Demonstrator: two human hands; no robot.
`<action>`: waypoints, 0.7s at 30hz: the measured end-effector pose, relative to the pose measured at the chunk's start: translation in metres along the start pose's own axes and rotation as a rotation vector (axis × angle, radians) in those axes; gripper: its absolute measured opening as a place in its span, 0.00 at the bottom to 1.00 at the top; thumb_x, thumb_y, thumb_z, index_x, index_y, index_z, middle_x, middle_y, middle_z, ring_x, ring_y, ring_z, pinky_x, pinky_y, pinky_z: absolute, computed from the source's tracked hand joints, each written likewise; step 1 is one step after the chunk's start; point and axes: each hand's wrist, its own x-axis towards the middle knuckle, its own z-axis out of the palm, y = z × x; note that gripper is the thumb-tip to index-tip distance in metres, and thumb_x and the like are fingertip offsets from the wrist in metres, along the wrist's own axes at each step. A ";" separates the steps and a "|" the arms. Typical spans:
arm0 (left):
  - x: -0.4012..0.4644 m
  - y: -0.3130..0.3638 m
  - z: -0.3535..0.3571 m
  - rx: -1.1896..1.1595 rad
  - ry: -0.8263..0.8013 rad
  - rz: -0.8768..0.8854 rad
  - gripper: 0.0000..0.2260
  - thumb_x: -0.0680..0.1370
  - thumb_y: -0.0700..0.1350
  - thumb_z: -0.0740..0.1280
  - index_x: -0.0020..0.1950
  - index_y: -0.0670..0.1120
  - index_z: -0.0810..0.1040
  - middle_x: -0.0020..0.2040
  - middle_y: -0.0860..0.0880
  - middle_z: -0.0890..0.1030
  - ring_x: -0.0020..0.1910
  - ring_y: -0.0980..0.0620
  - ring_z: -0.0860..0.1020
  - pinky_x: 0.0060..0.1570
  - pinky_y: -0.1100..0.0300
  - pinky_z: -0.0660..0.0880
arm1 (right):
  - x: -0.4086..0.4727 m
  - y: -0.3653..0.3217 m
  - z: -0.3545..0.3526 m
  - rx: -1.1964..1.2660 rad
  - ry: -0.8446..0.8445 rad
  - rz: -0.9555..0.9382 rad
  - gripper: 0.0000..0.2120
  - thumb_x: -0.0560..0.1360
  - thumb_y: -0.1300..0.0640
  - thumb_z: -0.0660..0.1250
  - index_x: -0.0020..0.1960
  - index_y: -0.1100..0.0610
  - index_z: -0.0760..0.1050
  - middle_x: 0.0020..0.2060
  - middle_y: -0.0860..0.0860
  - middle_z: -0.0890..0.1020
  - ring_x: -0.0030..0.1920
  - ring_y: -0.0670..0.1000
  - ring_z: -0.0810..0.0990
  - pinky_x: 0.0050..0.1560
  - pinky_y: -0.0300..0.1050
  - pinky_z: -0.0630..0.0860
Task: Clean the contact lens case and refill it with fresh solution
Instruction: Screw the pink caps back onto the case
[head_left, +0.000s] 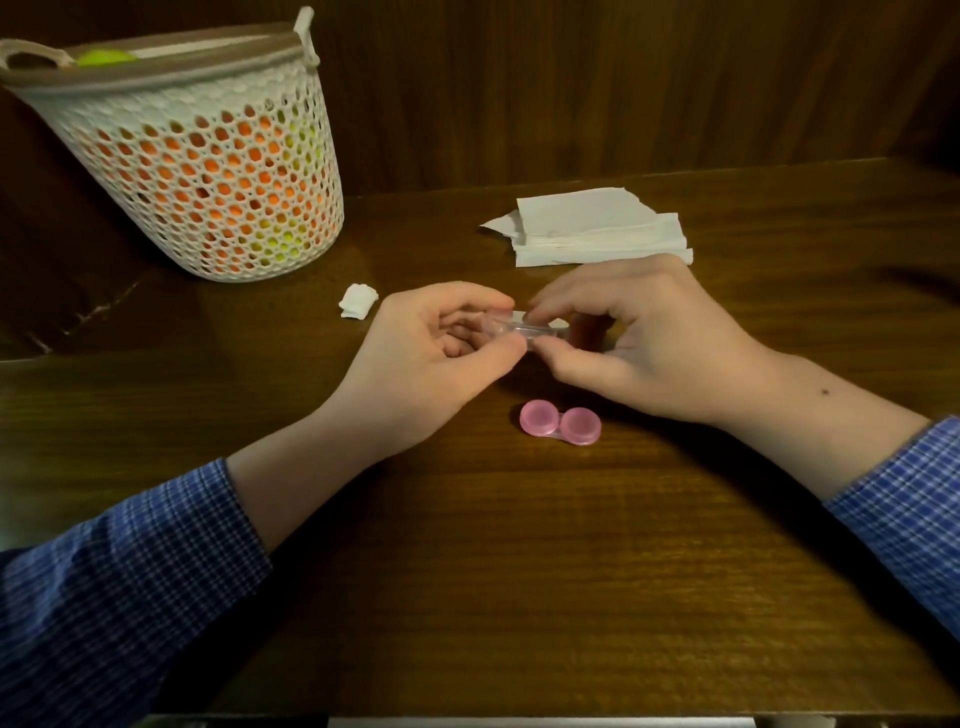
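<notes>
A pink contact lens case (561, 423) with both round caps on lies flat on the wooden table (519, 571), just in front of my hands. Above it, my left hand (431, 353) and my right hand (639, 343) meet and both pinch a small clear plastic vial (524, 327) lying sideways between thumbs and fingertips. My left hand holds its left end, my right hand its right end. What is inside the vial cannot be made out.
A white mesh basket (208, 171) with orange and yellow-green contents stands at the back left. A stack of white tissues (597, 228) lies behind my right hand. A small crumpled white wad (357, 301) sits left of my left hand.
</notes>
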 end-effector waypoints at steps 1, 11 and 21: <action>0.000 -0.001 0.000 -0.005 0.002 0.007 0.15 0.77 0.43 0.74 0.64 0.47 0.82 0.52 0.52 0.86 0.50 0.52 0.85 0.49 0.51 0.84 | 0.000 -0.002 0.000 -0.025 0.001 -0.025 0.12 0.76 0.50 0.72 0.56 0.55 0.86 0.48 0.49 0.88 0.45 0.47 0.85 0.43 0.46 0.83; 0.003 -0.010 -0.002 -0.079 -0.050 -0.009 0.09 0.75 0.40 0.75 0.55 0.47 0.85 0.47 0.50 0.87 0.48 0.50 0.86 0.49 0.54 0.85 | -0.001 -0.016 0.009 -0.216 -0.020 -0.087 0.12 0.77 0.51 0.69 0.50 0.57 0.87 0.39 0.50 0.86 0.38 0.49 0.82 0.38 0.50 0.81; 0.006 -0.010 -0.005 -0.107 -0.117 -0.020 0.16 0.77 0.37 0.74 0.63 0.50 0.82 0.54 0.51 0.86 0.54 0.50 0.85 0.56 0.46 0.83 | 0.000 0.000 0.001 0.007 0.084 0.029 0.11 0.81 0.51 0.67 0.58 0.53 0.85 0.47 0.42 0.85 0.46 0.42 0.83 0.43 0.35 0.80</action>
